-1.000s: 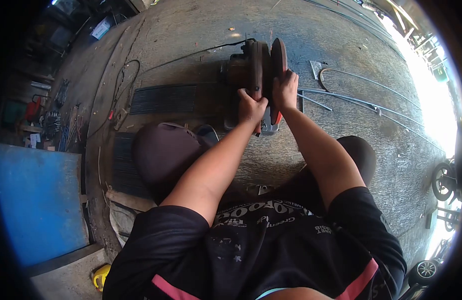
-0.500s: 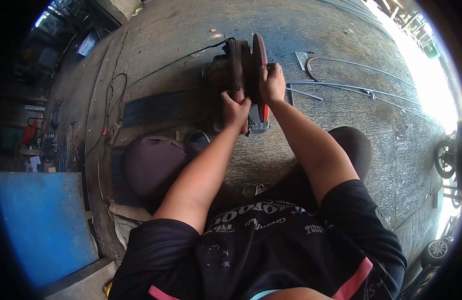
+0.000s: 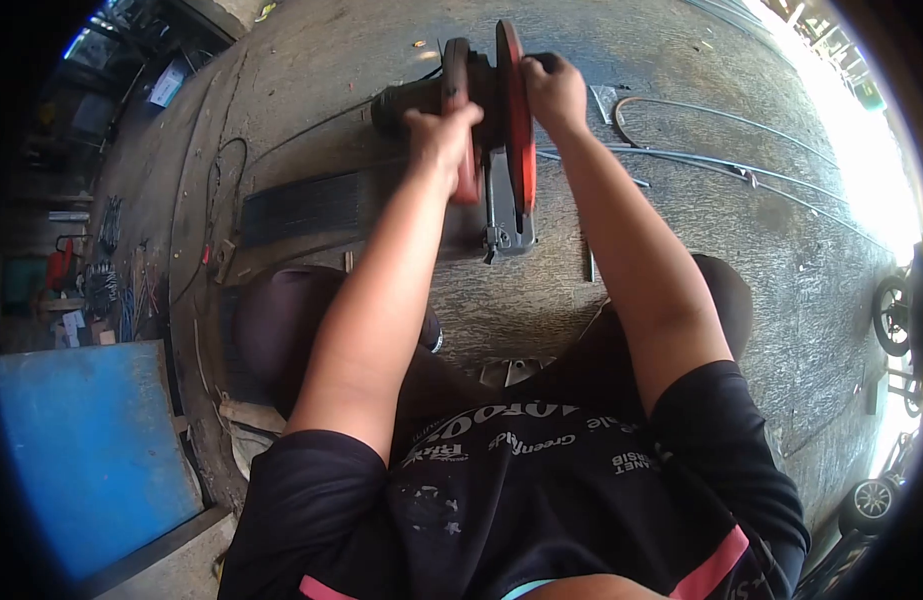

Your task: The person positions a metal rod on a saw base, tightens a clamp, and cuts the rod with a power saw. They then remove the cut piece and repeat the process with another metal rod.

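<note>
Rough floor (image 3: 731,250) lies beneath a chop saw (image 3: 489,105), between the left hand (image 3: 439,140), clamped on its reddish handle (image 3: 467,178) seemingly for control, and the right hand (image 3: 557,95), curled against the red guard (image 3: 523,150), apparently steadying it; whether gripping, I cannot tell.

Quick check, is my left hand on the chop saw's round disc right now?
No, your left hand is on the red handle, while your right hand is at the round disc.

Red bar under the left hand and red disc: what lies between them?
In the head view, the dark machine body lies between the red bar and the red disc.
</note>
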Motion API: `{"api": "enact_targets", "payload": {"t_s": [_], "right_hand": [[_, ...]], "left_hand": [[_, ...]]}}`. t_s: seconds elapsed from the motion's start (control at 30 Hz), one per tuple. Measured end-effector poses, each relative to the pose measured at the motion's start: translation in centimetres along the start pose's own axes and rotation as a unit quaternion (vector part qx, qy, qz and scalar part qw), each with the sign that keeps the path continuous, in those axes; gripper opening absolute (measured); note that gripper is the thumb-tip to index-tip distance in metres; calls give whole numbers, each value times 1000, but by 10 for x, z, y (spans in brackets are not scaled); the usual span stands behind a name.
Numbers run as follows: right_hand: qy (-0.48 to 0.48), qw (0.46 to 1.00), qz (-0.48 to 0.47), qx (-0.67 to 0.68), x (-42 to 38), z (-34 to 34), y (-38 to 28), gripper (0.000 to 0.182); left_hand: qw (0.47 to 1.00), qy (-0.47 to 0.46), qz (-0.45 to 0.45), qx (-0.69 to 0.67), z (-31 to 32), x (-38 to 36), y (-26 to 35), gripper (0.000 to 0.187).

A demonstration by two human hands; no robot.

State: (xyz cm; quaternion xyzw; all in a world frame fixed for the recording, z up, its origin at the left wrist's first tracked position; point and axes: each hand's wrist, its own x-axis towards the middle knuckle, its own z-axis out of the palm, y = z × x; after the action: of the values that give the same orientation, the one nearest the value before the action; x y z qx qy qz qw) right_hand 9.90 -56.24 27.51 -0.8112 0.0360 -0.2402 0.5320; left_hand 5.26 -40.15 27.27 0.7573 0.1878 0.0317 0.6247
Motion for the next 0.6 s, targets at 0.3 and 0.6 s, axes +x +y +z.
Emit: {"api": "enact_targets", "payload": {"t_s": [0.3,0.6], "right_hand": [[-87,995,-49,-25,25,-36,-62,35],[-88,988,-90,-93,41,-35,-53,32]], "left_hand": [[960,-164,-74,-214,-3,67,142,35],[954,-216,-47,-203,-1,99,154,38]]}}
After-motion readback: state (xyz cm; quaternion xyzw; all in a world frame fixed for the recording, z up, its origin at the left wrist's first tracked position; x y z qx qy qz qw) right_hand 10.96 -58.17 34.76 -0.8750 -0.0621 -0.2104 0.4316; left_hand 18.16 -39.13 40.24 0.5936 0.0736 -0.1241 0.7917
